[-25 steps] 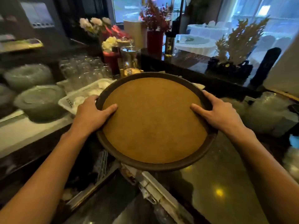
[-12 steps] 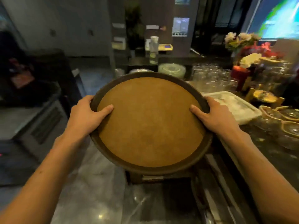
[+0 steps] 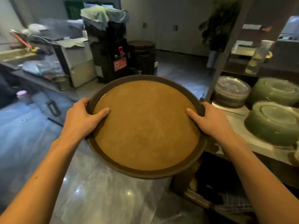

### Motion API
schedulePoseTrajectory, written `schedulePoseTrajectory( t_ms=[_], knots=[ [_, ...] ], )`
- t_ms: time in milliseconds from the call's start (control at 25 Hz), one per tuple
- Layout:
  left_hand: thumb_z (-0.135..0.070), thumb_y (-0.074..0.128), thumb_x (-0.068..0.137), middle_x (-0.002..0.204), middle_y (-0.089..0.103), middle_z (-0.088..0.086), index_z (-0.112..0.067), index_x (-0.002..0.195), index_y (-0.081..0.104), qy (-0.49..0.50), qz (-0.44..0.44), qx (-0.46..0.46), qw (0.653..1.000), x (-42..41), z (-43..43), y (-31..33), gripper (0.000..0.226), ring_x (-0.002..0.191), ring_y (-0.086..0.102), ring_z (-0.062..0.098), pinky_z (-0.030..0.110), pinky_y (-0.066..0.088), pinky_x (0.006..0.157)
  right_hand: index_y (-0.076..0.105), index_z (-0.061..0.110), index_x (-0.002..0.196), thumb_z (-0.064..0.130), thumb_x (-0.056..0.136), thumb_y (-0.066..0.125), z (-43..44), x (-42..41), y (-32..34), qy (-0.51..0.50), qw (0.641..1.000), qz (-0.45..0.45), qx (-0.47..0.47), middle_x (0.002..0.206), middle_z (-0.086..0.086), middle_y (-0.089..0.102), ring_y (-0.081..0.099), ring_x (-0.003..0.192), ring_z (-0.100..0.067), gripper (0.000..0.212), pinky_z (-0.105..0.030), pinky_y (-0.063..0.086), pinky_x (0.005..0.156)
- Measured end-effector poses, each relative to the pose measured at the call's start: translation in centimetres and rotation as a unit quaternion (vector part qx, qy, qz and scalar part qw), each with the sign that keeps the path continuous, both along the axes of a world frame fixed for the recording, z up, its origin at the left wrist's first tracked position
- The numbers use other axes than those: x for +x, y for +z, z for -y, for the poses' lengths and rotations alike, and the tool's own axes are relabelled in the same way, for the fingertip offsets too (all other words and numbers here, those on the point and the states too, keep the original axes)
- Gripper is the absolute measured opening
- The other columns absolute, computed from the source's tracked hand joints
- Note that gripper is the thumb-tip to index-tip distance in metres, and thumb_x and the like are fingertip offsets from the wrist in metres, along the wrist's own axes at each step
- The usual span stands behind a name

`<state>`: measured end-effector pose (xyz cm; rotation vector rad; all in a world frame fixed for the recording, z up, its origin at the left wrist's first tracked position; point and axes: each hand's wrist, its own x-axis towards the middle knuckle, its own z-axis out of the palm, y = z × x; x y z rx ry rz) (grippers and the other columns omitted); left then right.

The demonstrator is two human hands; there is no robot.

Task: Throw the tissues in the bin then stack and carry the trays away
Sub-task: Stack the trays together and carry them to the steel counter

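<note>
A round brown tray (image 3: 145,125) with a dark rim and a tan non-slip top is held level in front of me, above a grey tiled floor. My left hand (image 3: 80,118) grips its left rim with the thumb laid on the tan surface. On the opposite rim, my right hand (image 3: 210,122) holds it the same way. The tray's top is bare. Whether other trays sit stacked under it is hidden. A dark stack of round trays (image 3: 142,57) stands on the floor ahead, beside a black bin (image 3: 108,50) lined with a bag.
On the right a counter (image 3: 252,141) carries stacks of upturned green bowls (image 3: 273,123) and clear plates (image 3: 231,91). A grey post (image 3: 226,50) rises beside it. Left is a cluttered work counter (image 3: 40,67) with a white cabinet (image 3: 77,62). Open floor (image 3: 181,73) lies ahead.
My view has swung left, from the bar with flowers and glasses to a back area with a bin and a tray stack. Both hands keep the same grip on the tray.
</note>
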<state>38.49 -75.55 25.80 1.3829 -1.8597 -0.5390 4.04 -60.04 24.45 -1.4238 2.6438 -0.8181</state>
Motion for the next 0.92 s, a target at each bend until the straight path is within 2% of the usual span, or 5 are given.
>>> schedulePoseTrajectory(
  t_ms=[200, 360, 600, 720, 920],
  knots=[
    [-0.064, 0.069, 0.071, 0.112, 0.063, 0.005, -0.02, 0.122, 0.057, 0.083, 0.01, 0.001, 0.997, -0.1, 3.3, -0.9, 0.069, 0.085, 0.051, 0.016, 0.032, 0.041, 0.069, 0.052, 0.026, 0.123, 0.084, 0.075, 0.04, 8.7, -1.9, -0.2, 0.079, 0.997, 0.0, -0.009, 0.095, 0.006, 0.057, 0.057, 0.084, -0.019, 0.077, -0.041, 0.052, 0.075],
    [-0.067, 0.068, 0.069, 0.117, 0.064, 0.007, -0.021, 0.125, 0.055, 0.141, 0.008, 0.011, 0.99, -1.5, 6.3, -0.4, 0.073, 0.088, 0.053, 0.019, 0.034, 0.045, 0.071, 0.054, 0.025, 0.118, 0.086, 0.072, 0.039, 15.2, -4.3, 0.9, 0.136, 0.99, 0.001, -0.022, 0.102, -0.003, 0.065, 0.062, 0.089, -0.026, 0.078, -0.048, 0.055, 0.075],
    [-0.076, 0.063, 0.064, 0.127, 0.06, 0.009, -0.022, 0.134, 0.047, 0.179, 0.007, 0.036, 0.983, -3.3, 12.6, -0.6, 0.091, 0.104, 0.061, 0.029, 0.045, 0.053, 0.08, 0.053, 0.029, 0.124, 0.089, 0.066, 0.04, 24.1, -6.4, 1.5, 0.155, 0.986, 0.023, -0.049, 0.109, -0.002, 0.067, 0.063, 0.095, -0.029, 0.084, -0.051, 0.054, 0.077],
    [-0.075, 0.065, 0.064, 0.123, 0.062, 0.008, -0.022, 0.13, 0.051, 0.167, 0.002, 0.029, 0.985, -4.0, 17.7, -1.2, 0.086, 0.098, 0.06, 0.025, 0.039, 0.051, 0.077, 0.052, 0.03, 0.129, 0.091, 0.064, 0.04, 28.8, -7.1, 1.1, 0.148, 0.988, 0.022, -0.043, 0.114, -0.003, 0.066, 0.062, 0.101, -0.031, 0.09, -0.049, 0.052, 0.076],
    [-0.067, 0.068, 0.068, 0.128, 0.06, 0.01, -0.02, 0.133, 0.05, 0.087, -0.024, 0.026, 0.996, -6.6, 30.3, -1.1, 0.082, 0.109, 0.06, 0.029, 0.041, 0.049, 0.084, 0.054, 0.029, 0.127, 0.084, 0.072, 0.046, 37.1, -8.5, 0.9, 0.083, 0.996, 0.011, -0.032, 0.114, -0.003, 0.067, 0.063, 0.099, -0.028, 0.078, -0.048, 0.052, 0.077]
  ],
)
